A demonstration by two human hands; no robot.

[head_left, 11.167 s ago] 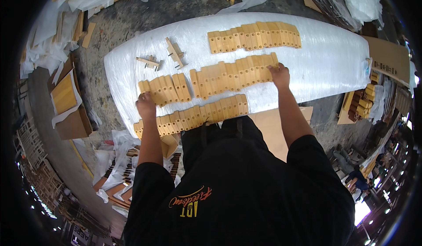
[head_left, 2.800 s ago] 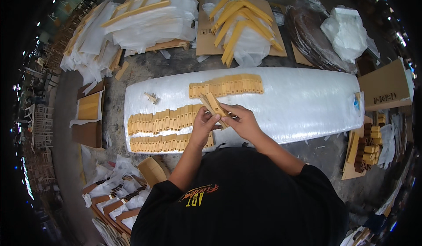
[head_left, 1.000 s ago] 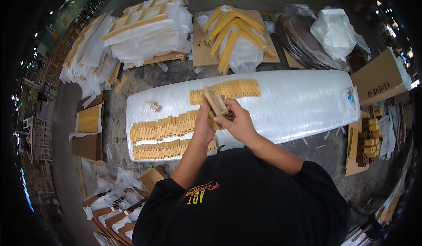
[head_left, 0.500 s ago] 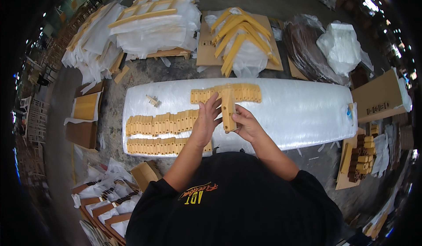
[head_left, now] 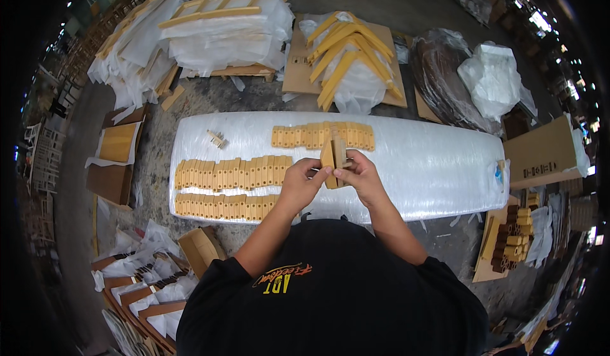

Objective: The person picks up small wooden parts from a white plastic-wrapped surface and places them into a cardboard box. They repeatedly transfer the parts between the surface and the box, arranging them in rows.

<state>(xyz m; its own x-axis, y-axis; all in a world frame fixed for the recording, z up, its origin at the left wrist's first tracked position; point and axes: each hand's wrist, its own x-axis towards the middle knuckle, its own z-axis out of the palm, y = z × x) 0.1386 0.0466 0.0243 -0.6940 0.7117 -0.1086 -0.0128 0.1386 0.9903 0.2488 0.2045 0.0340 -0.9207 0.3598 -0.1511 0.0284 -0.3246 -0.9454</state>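
Note:
Both of my hands hold a small stack of flat yellow wooden blocks (head_left: 332, 157) upright over the white foam-covered table (head_left: 438, 165). My left hand (head_left: 298, 183) pinches the stack's left side and my right hand (head_left: 359, 177) grips its right side. Beyond the stack lies a row of like blocks (head_left: 298, 136). To the left lie two longer rows, a middle one (head_left: 229, 172) and a near one (head_left: 216, 207). A small loose wooden piece (head_left: 216, 139) rests at the table's far left.
Wrapped wooden frames (head_left: 222, 25) and yellow angled parts on cardboard (head_left: 346, 57) lie on the floor beyond the table. A cardboard box (head_left: 540, 156) stands at the right, with stacked small blocks (head_left: 515, 241) below it. Boxes and wrapped pieces (head_left: 140, 286) sit at the lower left.
Over the last second the stack in my hands has turned from tilted to upright and come closer to me. The rows on the table lie as before.

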